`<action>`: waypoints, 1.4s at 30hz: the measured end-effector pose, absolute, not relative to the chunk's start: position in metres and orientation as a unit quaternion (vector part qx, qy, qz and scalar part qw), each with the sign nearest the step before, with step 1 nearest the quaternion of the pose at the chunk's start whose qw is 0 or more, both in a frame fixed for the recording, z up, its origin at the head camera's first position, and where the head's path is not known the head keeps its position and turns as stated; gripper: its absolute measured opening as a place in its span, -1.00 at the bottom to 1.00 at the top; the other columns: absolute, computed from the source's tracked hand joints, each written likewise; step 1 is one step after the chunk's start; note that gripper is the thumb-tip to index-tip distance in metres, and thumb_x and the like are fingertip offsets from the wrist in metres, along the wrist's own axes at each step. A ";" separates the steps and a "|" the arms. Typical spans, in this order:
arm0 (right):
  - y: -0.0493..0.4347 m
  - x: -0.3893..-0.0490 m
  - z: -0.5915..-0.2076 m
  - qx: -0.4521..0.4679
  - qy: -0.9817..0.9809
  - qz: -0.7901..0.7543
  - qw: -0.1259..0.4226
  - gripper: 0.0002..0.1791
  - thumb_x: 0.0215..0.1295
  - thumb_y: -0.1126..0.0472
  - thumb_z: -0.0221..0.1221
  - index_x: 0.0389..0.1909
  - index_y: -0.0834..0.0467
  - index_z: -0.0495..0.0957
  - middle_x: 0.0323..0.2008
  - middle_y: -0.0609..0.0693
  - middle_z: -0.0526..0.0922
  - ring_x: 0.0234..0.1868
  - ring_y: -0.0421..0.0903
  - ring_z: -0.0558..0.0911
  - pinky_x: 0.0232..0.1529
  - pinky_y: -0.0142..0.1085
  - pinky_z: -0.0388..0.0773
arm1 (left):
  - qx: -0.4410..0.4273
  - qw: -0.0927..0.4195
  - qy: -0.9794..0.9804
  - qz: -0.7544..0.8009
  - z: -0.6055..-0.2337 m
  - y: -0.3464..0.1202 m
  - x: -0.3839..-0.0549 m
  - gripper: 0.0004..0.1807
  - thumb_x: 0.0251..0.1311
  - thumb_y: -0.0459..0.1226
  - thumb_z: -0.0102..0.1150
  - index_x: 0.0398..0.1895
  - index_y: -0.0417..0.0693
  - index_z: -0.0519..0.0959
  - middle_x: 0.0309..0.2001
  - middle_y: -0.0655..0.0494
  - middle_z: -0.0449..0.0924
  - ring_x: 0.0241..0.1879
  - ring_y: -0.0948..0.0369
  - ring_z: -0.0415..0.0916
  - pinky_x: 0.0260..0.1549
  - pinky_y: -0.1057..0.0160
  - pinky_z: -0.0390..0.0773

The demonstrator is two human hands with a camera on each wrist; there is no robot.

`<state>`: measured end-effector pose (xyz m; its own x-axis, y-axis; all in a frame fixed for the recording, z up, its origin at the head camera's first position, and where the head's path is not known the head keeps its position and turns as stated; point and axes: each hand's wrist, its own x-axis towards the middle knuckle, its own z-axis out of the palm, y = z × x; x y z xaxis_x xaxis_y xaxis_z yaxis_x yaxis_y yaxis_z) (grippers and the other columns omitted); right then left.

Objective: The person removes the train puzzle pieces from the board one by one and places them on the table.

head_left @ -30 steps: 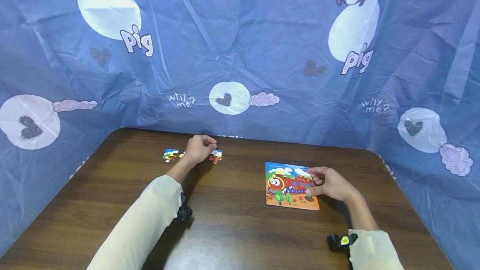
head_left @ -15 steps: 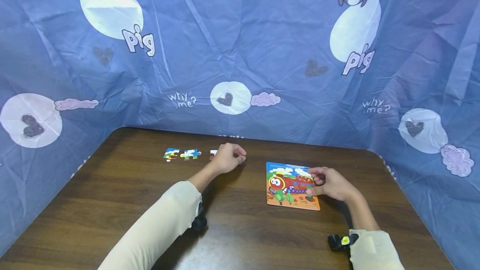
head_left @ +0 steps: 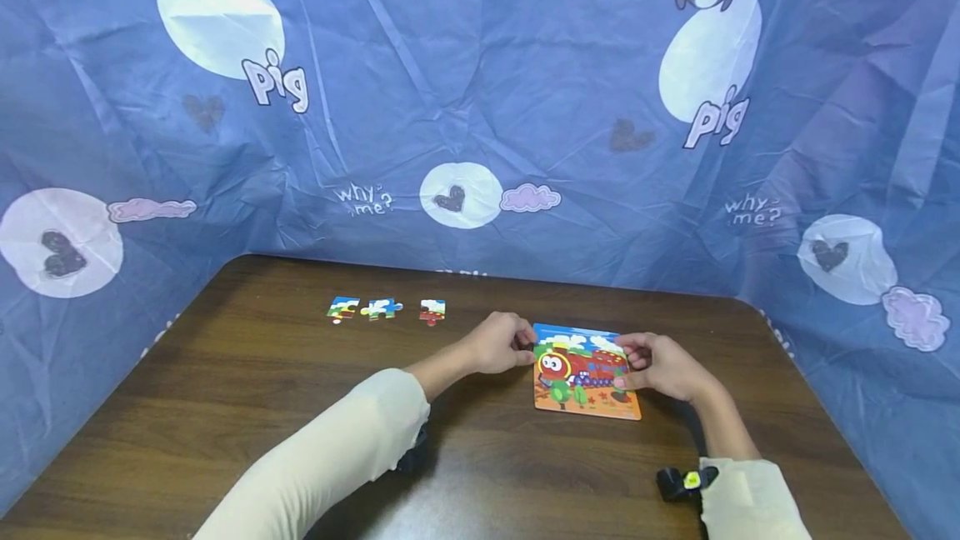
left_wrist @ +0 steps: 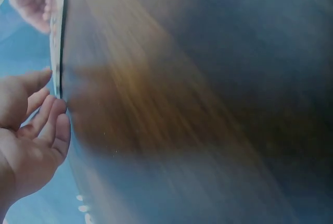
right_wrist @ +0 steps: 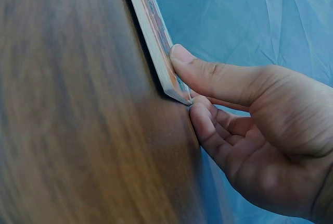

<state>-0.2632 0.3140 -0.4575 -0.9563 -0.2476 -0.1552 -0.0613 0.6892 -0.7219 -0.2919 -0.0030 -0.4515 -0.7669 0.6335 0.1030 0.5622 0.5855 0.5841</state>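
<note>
Nearest are two cream cloth sleeves, the left sleeve (head_left: 337, 457) and the right sleeve (head_left: 753, 507), with one small black camera at each wrist: the right wrist camera (head_left: 678, 483) bears a yellow-green patch, while the left wrist camera (head_left: 412, 452) is partly hidden by its sleeve.

Under both arms is one dark brown wood-grain worktop (head_left: 525, 482). Right of its middle, between two bare hands, lies one flat, square picture board (head_left: 573, 390) with a pale edge, printed with one red, big-eyed train beneath white clouds. The right hand (head_left: 663, 367) pinches the board's right side, its thumb on the printed face and its other fingers bent at the rim. The left hand (head_left: 497, 344) is half open, fingers loosely bent and thumb apart from them, the tips right at the board's left edge; whether they touch it cannot be told.

Farther off, to the left, three loose jigsaw pieces lie in a row: one blue, green and white piece (head_left: 343, 307), one blue and white piece (head_left: 381, 308) just beside it, and one white and red piece (head_left: 432, 311) past a wider gap.

Behind everything hangs one creased blue fabric sheet (head_left: 480, 107), printed with two dark pigs, five pale discs, five grey hearts and three pink clouds.
</note>
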 end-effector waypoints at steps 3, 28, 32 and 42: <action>0.314 -0.264 -0.456 -0.082 0.912 -0.383 0.120 -0.16 0.01 0.23 0.58 0.30 0.39 0.45 -0.09 0.10 0.52 -0.09 -0.01 0.46 -0.08 -0.22 0.52 | 0.354 0.064 0.888 0.286 -0.451 0.001 -0.291 -0.71 0.27 -0.24 0.42 -0.02 -0.21 0.69 -0.15 -0.01 0.69 -0.14 0.17 0.61 -0.10 0.30 0.58; 0.310 -0.260 -0.453 -0.096 0.917 -0.370 0.119 -0.18 0.01 0.24 0.58 0.28 0.40 0.45 -0.10 0.12 0.52 -0.11 0.00 0.46 -0.10 -0.20 0.50 | 0.315 0.099 0.908 0.257 -0.455 0.014 -0.293 -0.67 0.16 -0.05 0.51 -0.08 0.06 0.72 -0.17 0.16 0.56 -0.13 0.27 0.45 -0.08 0.27 0.49; 0.309 -0.260 -0.451 -0.114 0.922 -0.352 0.110 -0.23 0.02 0.21 0.57 0.28 0.31 0.51 -0.08 0.10 0.55 -0.11 -0.01 0.48 -0.10 -0.20 0.49 | 0.304 0.102 0.913 0.251 -0.455 0.015 -0.292 -0.62 0.11 0.01 0.53 -0.08 0.08 0.69 -0.16 0.18 0.54 -0.13 0.27 0.44 -0.08 0.24 0.48; 0.295 -0.256 -0.441 -0.204 0.910 -0.342 0.112 -0.51 0.11 0.15 0.53 0.10 0.13 0.72 -0.10 0.03 0.68 -0.15 -0.03 0.53 -0.19 -0.22 0.49 | 0.278 0.110 0.920 0.253 -0.451 0.017 -0.288 -0.62 0.06 0.02 0.55 -0.13 0.13 0.67 -0.16 0.20 0.50 -0.13 0.27 0.42 -0.07 0.18 0.42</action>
